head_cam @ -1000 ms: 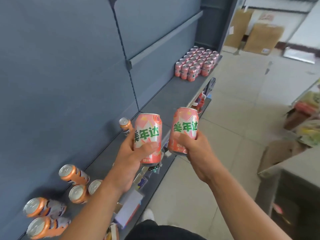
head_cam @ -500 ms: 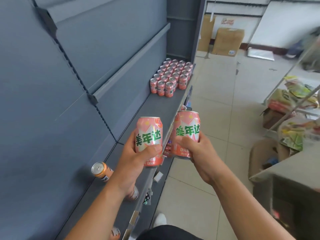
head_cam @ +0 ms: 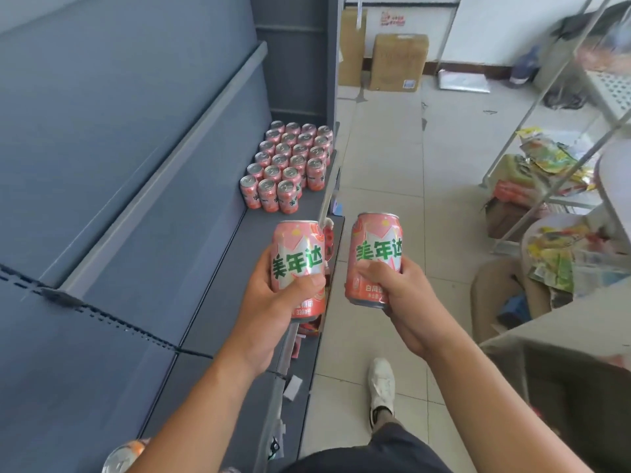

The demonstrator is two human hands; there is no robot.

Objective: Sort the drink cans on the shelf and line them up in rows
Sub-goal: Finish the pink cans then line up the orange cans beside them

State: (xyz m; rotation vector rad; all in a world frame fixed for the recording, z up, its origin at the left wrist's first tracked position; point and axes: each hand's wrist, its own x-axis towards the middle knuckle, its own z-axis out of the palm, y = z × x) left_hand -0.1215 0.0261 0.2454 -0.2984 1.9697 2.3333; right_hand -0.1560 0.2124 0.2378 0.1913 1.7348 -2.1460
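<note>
Approach noted: pink rows [head_cam: 286,165] at upper centre now nearer; left hand [head_cam: 269,312] and right hand [head_cam: 397,297] each grip a pink can [head_cam: 297,254], unplaced.

A dark grey shelf [head_cam: 218,285] is seen running away along a grey back panel [head_cam: 136,138]. At its far end a block of pink cans [head_cam: 288,162] is set upright, packed can against can in rows of four from the back panel to the front edge. The nearest row is made up of three cans only, with the place by the front edge left unfilled. Along the front edge a price strip [head_cam: 280,367] is fitted. At the near end, an orange can [head_cam: 124,457] is cut off by the frame; its pose cannot be told.
</note>
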